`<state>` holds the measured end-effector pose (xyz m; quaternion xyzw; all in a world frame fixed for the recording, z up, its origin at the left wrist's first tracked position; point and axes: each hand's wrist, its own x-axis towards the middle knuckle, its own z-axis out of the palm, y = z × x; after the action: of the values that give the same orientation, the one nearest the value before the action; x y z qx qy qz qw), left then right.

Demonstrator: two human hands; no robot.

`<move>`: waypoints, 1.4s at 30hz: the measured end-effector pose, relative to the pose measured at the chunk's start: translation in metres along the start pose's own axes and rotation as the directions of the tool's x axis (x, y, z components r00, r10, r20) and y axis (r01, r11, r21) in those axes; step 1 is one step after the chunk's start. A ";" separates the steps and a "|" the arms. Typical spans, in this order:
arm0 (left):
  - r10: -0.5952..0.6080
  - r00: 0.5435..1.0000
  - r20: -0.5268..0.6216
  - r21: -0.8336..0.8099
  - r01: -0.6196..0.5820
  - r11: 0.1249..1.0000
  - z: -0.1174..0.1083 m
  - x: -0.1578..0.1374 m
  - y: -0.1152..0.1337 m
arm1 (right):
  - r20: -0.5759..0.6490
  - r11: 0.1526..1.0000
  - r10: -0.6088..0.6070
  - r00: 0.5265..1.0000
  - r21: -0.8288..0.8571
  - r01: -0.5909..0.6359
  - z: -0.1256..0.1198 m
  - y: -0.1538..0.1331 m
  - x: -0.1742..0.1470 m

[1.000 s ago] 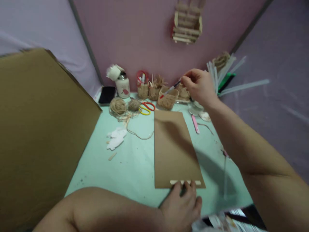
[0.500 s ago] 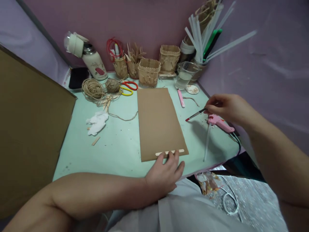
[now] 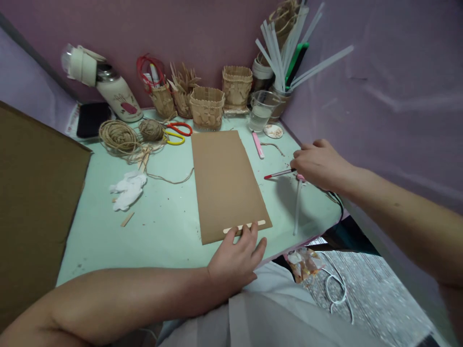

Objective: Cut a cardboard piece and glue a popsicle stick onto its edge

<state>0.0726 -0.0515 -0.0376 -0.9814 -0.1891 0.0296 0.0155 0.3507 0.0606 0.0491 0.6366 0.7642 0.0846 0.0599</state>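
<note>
My left hand point(image 3: 237, 250) lies palm down at the near edge of a brown cardboard sheet point(image 3: 226, 180), fingers apart. Its fingertips rest on a pale wooden craft stick point(image 3: 260, 223) lying flat across the sheet's near end. To the right, above the table, my right hand point(image 3: 313, 164) is closed around a slim paintbrush point(image 3: 280, 173) with a red tip pointing left. Below that hand a pink glue gun point(image 3: 301, 178) is mostly hidden, with a clear glue stick point(image 3: 297, 207) extending toward me. A pink cutter point(image 3: 258, 145) lies beyond the sheet's right edge.
Behind stand a bottle point(image 3: 119, 96), several stick-covered cups point(image 3: 207, 108), a clear cup of liquid point(image 3: 261, 115) and a holder of glue sticks point(image 3: 280, 103). Twine balls point(image 3: 117, 137), scissors point(image 3: 177, 132) and a white cloth point(image 3: 128, 190) are left. A cardboard panel point(image 3: 36, 207) borders the left side.
My right hand has turned knuckles up and come lower, covering most of the glue gun; the brush lies flatter. The whole view has shifted, while my left hand stays on the craft stick.
</note>
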 end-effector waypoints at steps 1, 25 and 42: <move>0.000 1.000 0.012 -0.004 0.000 1.000 -0.001 0.000 0.000 | 0.014 0.998 -0.016 1.000 -0.057 0.017 0.000 -0.003 -0.006; -0.307 0.950 0.047 -0.842 0.203 0.500 -0.022 -0.003 -0.072 | -0.419 0.706 -0.053 0.906 0.626 0.330 0.098 -0.128 -0.138; -0.237 0.969 -0.064 -0.676 0.133 0.725 -0.006 -0.011 -0.067 | -0.509 0.685 0.004 0.861 0.628 0.369 0.105 -0.131 -0.143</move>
<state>0.0379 0.0062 -0.0286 -0.8973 -0.2826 -0.1132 -0.3195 0.2718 -0.0975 -0.0828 0.4871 0.7890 -0.0694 -0.3679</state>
